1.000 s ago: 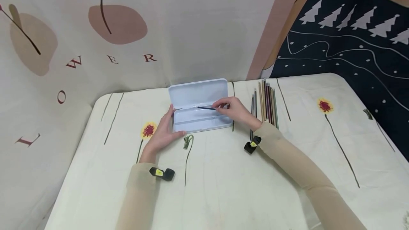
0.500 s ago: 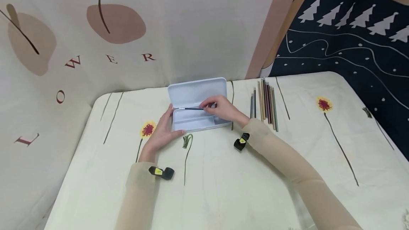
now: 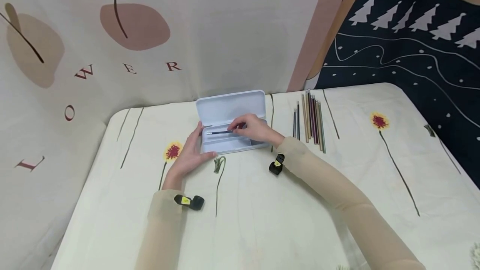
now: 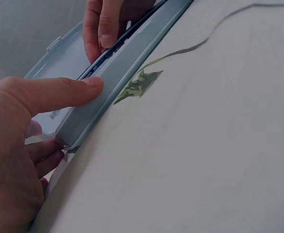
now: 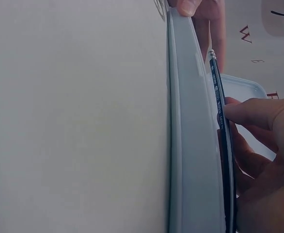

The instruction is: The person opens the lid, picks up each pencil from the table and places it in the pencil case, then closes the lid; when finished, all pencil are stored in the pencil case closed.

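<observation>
A pale blue pencil case lies on the table with its lid raised at the back. My left hand holds its left end, thumb on the front wall and fingers around the corner. Between thumb and fingers, my right hand pinches a dark blue pencil over the case's tray, lengthwise. The pencil's silver end points left, as the right wrist view also has it. My right fingers cover its other end in the head view. A divider splits the tray into compartments.
Several pencils in brown, maroon and green lie side by side right of the case. Two dark pencils lie just left of them. A flower-printed cloth covers the table, and a printed curtain hangs behind.
My right hand has moved left with the pencil, then slightly forward and down over the tray. The left hand keeps its place on the case.
</observation>
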`<state>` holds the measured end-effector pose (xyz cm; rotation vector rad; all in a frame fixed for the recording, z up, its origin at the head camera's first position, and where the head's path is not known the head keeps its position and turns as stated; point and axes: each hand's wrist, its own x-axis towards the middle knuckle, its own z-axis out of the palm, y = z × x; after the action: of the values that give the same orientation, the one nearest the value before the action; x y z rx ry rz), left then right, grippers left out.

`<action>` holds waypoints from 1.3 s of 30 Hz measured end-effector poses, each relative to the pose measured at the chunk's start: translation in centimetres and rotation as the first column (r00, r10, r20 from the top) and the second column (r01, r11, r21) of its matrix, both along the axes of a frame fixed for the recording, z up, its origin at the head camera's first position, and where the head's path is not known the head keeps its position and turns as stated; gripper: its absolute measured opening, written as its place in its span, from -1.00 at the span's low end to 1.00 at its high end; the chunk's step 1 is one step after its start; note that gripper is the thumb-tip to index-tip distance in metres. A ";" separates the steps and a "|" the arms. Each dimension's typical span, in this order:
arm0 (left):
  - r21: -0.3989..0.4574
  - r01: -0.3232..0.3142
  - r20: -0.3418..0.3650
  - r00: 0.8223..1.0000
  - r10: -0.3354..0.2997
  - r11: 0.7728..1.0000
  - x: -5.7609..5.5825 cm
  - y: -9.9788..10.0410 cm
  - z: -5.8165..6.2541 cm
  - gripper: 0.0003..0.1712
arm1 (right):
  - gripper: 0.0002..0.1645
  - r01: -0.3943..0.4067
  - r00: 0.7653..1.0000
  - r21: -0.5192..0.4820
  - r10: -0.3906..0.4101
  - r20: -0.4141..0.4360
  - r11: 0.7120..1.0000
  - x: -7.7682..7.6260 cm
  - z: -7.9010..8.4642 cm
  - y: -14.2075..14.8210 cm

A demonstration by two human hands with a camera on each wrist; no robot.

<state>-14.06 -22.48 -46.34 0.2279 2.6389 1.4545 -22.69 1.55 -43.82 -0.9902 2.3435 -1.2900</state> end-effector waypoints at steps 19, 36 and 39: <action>-0.005 -0.009 0.000 1.000 0.009 1.000 0.1 0.1 0.1 0.24 | -0.80 -0.061 0.995 0.039 0.058 0.085 0.997 0.1 -0.6 -0.4; 0.003 -0.009 -0.012 1.000 0.009 1.000 0.2 0.2 -0.1 0.24 | -0.77 -0.023 0.996 0.008 0.022 0.087 1.000 0.4 0.6 2.3; 0.004 -0.009 -0.015 1.000 0.009 1.000 0.2 0.2 0.0 0.24 | -0.77 -0.007 0.996 0.006 0.006 0.086 1.000 0.6 0.9 2.8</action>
<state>-13.87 -22.25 -46.35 0.2278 2.6523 1.4665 -22.12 4.31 -42.91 -0.9206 2.2766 -1.2958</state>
